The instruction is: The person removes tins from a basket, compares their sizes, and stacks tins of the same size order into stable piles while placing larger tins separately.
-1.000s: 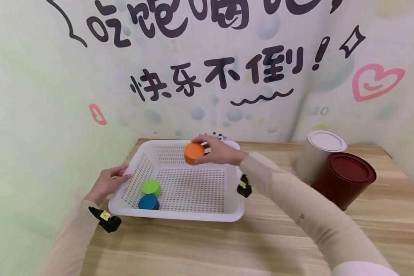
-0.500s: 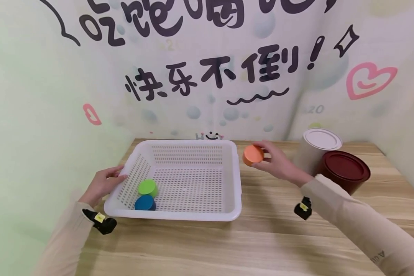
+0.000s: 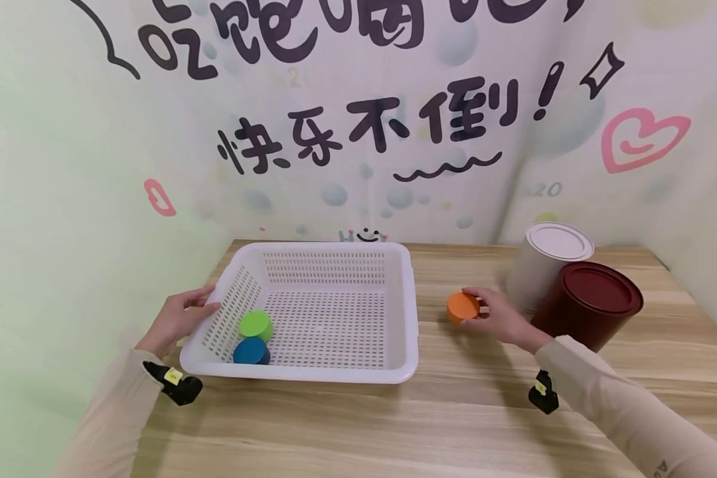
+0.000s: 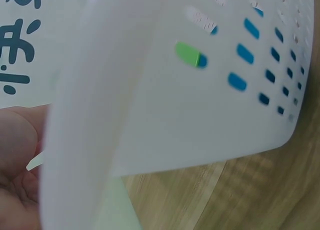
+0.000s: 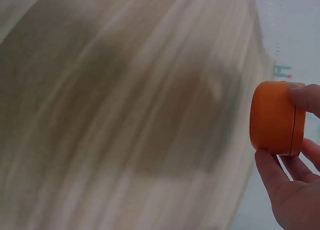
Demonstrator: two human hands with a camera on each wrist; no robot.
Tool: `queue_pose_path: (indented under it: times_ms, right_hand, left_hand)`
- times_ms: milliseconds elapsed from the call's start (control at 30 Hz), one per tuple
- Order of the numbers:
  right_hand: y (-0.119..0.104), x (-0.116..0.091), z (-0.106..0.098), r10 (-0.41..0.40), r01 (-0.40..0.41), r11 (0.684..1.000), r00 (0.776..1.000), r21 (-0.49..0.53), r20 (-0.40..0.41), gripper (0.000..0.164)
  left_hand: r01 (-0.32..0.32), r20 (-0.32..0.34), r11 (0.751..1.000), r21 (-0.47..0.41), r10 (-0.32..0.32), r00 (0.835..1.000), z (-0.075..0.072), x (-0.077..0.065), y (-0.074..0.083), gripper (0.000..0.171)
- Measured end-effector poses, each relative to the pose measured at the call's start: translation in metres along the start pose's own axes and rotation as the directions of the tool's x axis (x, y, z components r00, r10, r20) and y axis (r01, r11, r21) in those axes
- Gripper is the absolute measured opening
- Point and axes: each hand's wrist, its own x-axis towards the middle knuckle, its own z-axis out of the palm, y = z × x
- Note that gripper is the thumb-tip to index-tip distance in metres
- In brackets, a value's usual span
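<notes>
A white plastic basket stands on the table, its left rim gripped by my left hand. In the left wrist view the basket's wall hides part of the left hand. Inside, at the left, a green round tin sits beside a blue round tin. To the right of the basket, my right hand holds an orange round tin between thumb and fingers. The right wrist view shows a seam round the orange tin; I cannot tell whether it touches the table.
Right of my right hand stand a dark red lidded can and, behind it, a white lidded can. A printed cloth hangs behind the wooden table, and a pale green wall lies to the left.
My right hand has carried the orange tin from above the basket to the right, past its rim, then lower toward the table. The left hand has stayed on the basket's rim.
</notes>
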Motion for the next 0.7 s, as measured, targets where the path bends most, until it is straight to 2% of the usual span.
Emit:
queue_pose_path:
  times_ms: [167, 400, 567, 700]
  right_hand:
    - [0.010, -0.005, 0.009, 0.012, -0.012, 1.000, 1.000, -0.009, 0.007, 0.057]
    - [0.012, -0.011, 0.016, 0.033, -0.033, 0.999, 0.999, -0.007, -0.011, 0.059]
    - [0.010, -0.011, 0.016, 0.006, -0.006, 1.000, 1.000, 0.000, -0.013, 0.060]
    - [0.008, -0.010, 0.011, 0.013, -0.014, 1.000, 0.999, 0.024, 0.029, 0.066]
  left_hand:
    - [0.003, -0.002, 1.000, 0.005, -0.003, 1.000, 0.000, 0.000, 0.000, 0.069]
    - [0.014, 0.003, 1.000, 0.020, -0.014, 1.000, 0.000, -0.003, 0.007, 0.066]
    - [0.021, 0.003, 0.999, 0.032, -0.021, 1.000, 0.000, -0.004, 0.009, 0.063]
    - [0.020, -0.003, 0.999, 0.034, -0.020, 1.000, 0.001, -0.003, 0.008, 0.064]
